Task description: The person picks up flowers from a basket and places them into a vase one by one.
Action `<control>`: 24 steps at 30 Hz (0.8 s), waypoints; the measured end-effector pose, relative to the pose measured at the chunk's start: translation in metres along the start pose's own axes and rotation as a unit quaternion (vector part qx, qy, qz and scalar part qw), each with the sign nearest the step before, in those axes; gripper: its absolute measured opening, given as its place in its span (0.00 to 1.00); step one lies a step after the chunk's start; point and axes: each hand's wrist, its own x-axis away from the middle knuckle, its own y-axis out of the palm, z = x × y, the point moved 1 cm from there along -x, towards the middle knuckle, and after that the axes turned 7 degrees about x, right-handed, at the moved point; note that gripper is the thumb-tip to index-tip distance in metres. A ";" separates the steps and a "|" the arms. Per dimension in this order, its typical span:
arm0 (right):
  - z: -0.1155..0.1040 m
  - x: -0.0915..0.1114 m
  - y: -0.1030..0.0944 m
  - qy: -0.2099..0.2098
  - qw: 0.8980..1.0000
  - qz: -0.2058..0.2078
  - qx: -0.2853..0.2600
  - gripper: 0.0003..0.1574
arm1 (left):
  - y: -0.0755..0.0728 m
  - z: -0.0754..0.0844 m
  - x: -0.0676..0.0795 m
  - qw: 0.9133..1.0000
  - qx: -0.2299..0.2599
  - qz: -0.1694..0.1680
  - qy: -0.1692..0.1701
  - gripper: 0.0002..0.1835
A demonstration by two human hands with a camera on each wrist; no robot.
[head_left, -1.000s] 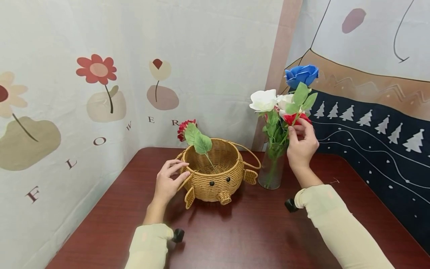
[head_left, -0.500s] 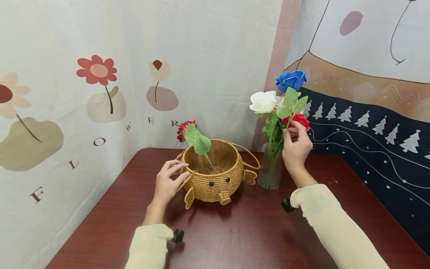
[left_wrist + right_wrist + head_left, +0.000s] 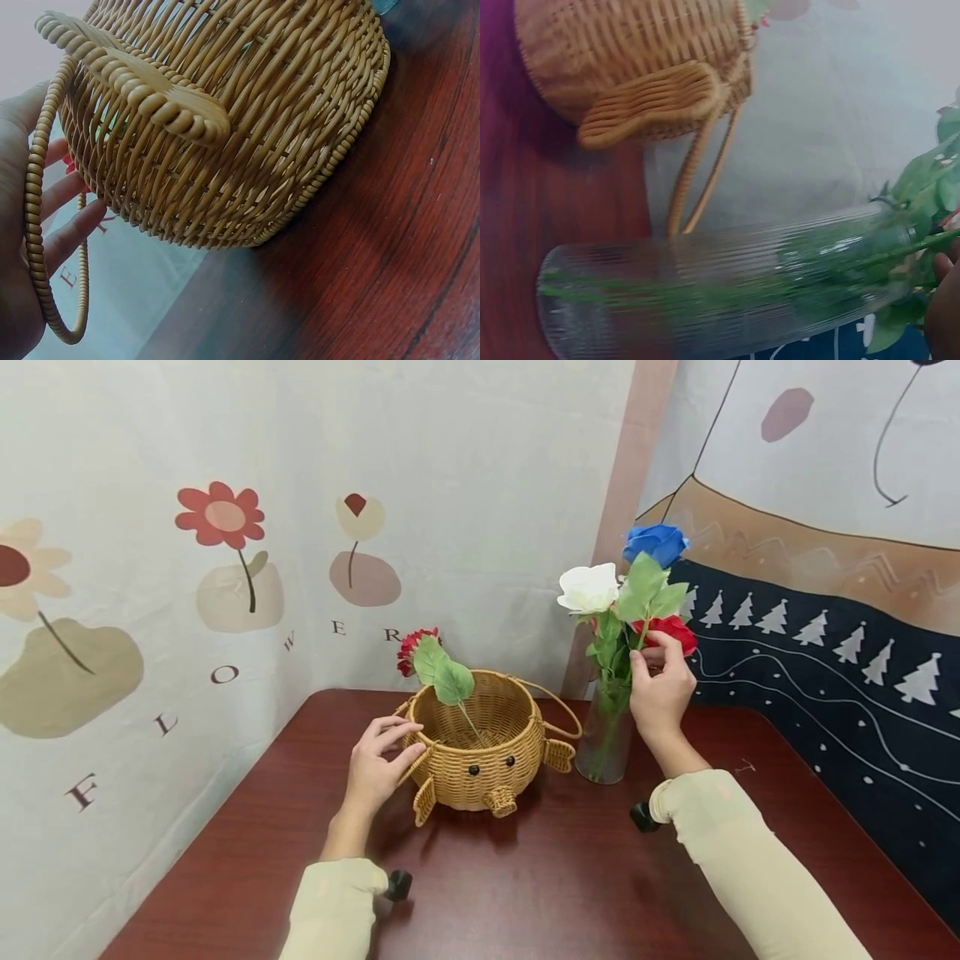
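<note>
A wicker basket (image 3: 450,777) with black bead eyes and a short snout stands on the table. A red flower (image 3: 417,647) with green leaves leans inside it. My left hand (image 3: 375,760) rests at the basket's left rim, and its fairly straight fingers (image 3: 71,229) touch the weave through the side handle. My right hand (image 3: 663,685) pinches a stem bearing green leaves and a blue rose (image 3: 656,543) above a clear ribbed vase (image 3: 602,739). A white rose (image 3: 588,588) and a red rose (image 3: 670,633) crowd the same bunch. Fingertips are partly hidden in the right wrist view.
The dark red-brown table (image 3: 517,885) carries the basket at left and the vase to its right. The basket's right handle (image 3: 558,702) reaches close to the vase. A printed cloth (image 3: 465,510) hangs behind the table, and a dark patterned one (image 3: 817,693) at right.
My right hand has moved slightly left and down with the blue rose, bringing the bloom lower and nearer the white rose. The left hand and basket have stayed in place.
</note>
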 end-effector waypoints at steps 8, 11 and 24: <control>0.007 0.015 0.003 -0.008 0.999 -0.011 0.035 0.17 | 0.001 -0.002 0.000 1.000 0.003 0.001 0.000 0.14; 0.009 0.019 0.004 -0.011 0.999 -0.010 0.052 0.16 | 0.000 -0.003 -0.001 1.000 0.005 0.001 -0.001 0.14; 0.014 0.033 0.006 -0.037 0.998 0.012 0.043 0.15 | 0.001 -0.002 0.000 1.000 -0.003 0.001 0.014 0.14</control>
